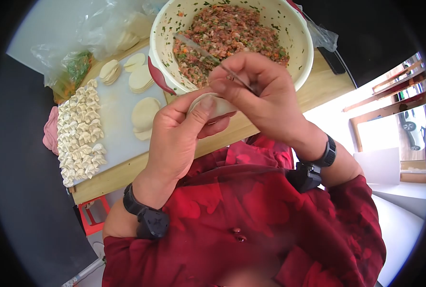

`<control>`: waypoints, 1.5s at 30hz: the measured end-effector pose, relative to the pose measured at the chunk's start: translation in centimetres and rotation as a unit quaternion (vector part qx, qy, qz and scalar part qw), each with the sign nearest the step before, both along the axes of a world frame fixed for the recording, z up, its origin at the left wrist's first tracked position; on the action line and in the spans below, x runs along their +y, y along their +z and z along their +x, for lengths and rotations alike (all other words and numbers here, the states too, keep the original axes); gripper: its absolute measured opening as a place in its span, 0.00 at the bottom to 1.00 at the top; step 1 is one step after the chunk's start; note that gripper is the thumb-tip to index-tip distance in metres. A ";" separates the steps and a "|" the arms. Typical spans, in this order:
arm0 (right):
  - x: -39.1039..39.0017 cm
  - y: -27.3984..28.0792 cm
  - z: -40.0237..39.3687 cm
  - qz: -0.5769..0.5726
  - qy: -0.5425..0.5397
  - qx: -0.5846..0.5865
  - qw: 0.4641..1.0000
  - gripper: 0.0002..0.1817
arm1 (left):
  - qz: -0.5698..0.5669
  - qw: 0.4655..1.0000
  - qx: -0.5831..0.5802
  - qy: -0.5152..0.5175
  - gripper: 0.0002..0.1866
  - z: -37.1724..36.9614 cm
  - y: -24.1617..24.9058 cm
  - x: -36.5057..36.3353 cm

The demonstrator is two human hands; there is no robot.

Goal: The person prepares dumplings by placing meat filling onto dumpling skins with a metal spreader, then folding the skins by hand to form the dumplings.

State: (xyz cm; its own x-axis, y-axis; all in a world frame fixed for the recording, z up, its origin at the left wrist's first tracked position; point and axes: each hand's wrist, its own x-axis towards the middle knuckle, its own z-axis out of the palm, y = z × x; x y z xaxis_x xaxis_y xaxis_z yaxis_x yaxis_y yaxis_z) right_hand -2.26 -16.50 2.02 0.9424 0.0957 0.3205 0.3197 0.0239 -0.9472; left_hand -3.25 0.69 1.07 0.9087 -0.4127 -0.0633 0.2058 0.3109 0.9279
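1. Right below the bowl's near rim [310, 52], the left hand [172, 129] has its fingers curled under a dough wrapper [218, 107] with the thumb pressed on top, so that grip is closed. The wrapper's up off the table [325, 83], between the two hands.
2. Right hand [265, 91] is pinching a thin flat stick [194, 45] between thumb and fingers, far end angled out over the filling [232, 33]. Can't tell if that hand touches the wrapper too.
3. Looks to me like the fill-and-shape stage, mid-fold maybe. No idea how much filling is inside, the fingers hide it. I'd say a move from here calls for a soft left grip, the dough edges lined up, and the stick kept off them.
4. Edges to mind: bowl wall right beyond the knuckles, plus the red handle [159, 76] near the left fingertips. Sleeves and wristbands sit on the near side.
5. Room-wise, a strip of bare board [115, 112] shows between the rows of dumplings [81, 134] and the loose wrappers [146, 115]. Getting there means swinging left past those wrappers. Plastic bags [103, 28] crowd the far side, so I'd come in low from the near edge.
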 end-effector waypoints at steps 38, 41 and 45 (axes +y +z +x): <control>3.2 -0.9 0.3 -0.202 -0.046 -0.186 0.960 0.07 | -0.021 0.967 -0.163 0.194 0.06 1.4 -2.4 1.8; 3.6 -1.5 0.6 -0.137 -0.005 -0.129 0.982 0.05 | -0.089 0.971 -0.143 0.168 0.05 1.5 -2.7 2.4; 4.2 1.1 -0.4 -0.119 0.036 -0.022 0.992 0.05 | -0.013 0.975 -0.163 0.151 0.06 2.4 -1.8 5.7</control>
State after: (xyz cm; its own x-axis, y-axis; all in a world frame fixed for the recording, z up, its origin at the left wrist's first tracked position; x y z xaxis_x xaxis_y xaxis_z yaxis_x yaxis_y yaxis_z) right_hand -2.63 -12.29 3.17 0.9165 0.2394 0.3206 0.3655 -0.1754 -0.9141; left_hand -0.89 6.42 -0.70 0.9588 -0.1214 0.2570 -0.2040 0.3356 0.9197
